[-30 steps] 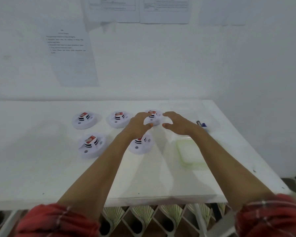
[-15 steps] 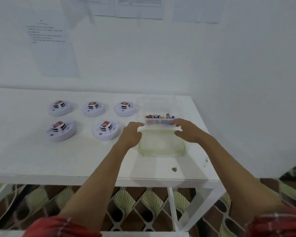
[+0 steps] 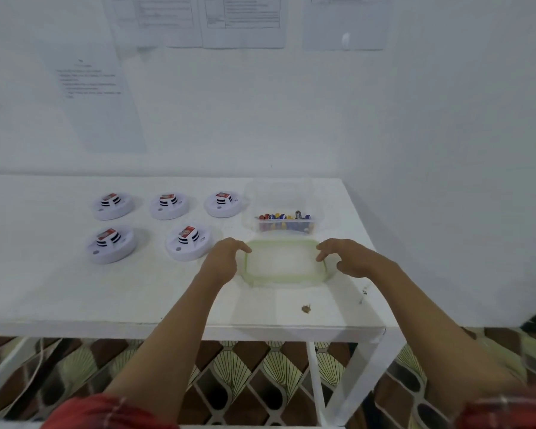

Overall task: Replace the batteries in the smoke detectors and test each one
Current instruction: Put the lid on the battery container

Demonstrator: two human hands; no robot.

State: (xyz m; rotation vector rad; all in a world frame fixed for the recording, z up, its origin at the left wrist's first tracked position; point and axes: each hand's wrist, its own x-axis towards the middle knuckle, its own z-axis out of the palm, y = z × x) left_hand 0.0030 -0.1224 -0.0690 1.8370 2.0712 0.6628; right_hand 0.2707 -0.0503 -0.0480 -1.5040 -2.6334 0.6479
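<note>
Lighting's coming out flat and cool here: everything's washing into a pale bluish white, so the table [image 3: 59,292] and wall [image 3: 260,119] are nearly blending together. Soft shadows are sitting on the right side of the smoke detectors [image 3: 188,243], nothing hard, no glare. The sheets [image 3: 242,20] up top are reading as grey smudges, text too soft to make out. The wide lens is bending the table's edges, and the bottom right corner is smearing badly — the right sleeve [image 3: 505,413] is showing as just a red blur.
</note>
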